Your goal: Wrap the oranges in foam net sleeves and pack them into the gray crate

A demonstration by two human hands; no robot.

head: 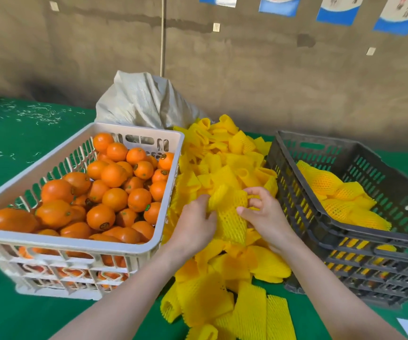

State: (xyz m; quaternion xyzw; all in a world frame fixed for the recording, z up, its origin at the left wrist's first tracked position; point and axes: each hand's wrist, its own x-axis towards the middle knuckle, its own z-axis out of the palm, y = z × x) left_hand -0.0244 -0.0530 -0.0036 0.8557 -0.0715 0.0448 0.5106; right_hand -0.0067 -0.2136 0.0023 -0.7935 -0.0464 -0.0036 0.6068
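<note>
Gripping one foam net sleeve (231, 217), both hands | wrapped oranges (345, 202) in gray crate (320, 217): maybe six

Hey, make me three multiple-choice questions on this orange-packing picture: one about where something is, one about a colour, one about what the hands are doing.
1. Where does the loose pile of foam net sleeves lie?
A. Inside the white crate
B. Between the white crate and the gray crate
C. On the floor

2. What colour are the sleeves?
A. Yellow
B. White
C. Pink

3. What are the left hand and right hand doing?
A. Resting flat on the green table
B. Each lifting a bare orange
C. Together holding one sleeve

Answers:
1 B, the pile fills the gap between the two crates.
2 A, every sleeve, loose or around fruit in the gray crate, is yellow.
3 C, fingers of both hands grip the same stretched sleeve above the pile.
</note>
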